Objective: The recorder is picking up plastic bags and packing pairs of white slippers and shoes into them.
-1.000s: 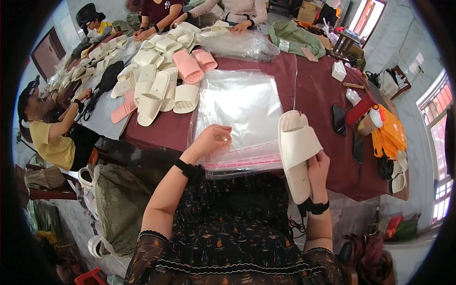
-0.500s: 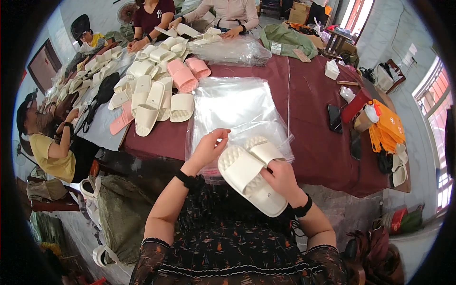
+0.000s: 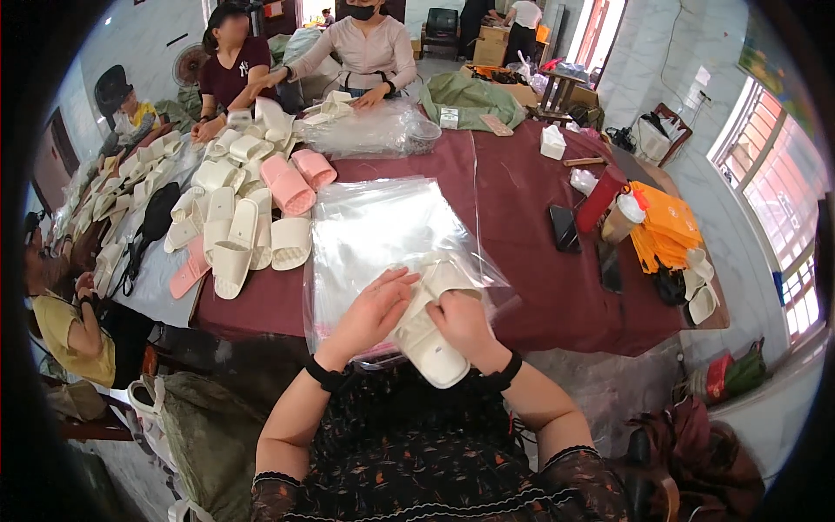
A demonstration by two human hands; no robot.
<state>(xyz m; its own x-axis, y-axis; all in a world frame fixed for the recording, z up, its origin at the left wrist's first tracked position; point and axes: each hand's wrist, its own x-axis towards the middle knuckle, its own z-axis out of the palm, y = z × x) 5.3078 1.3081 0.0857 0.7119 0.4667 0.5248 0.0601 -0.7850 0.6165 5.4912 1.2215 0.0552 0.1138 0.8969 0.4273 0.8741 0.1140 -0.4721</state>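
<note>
Pink slippers point(image 3: 291, 178) and loose cream slippers point(image 3: 235, 244) lie on the left of the table point(image 3: 522, 191). A black phone point(image 3: 564, 228), red bottle point(image 3: 600, 198) and orange bag point(image 3: 668, 224) sit right.

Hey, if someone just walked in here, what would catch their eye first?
Both hands, the left hand and right hand, grip cream slippers at the near edge of the maroon table, against a clear bag on a stack of bags. To the left lies a big spread of cream and pink slippers, and an orange bag sits to the right.
</note>
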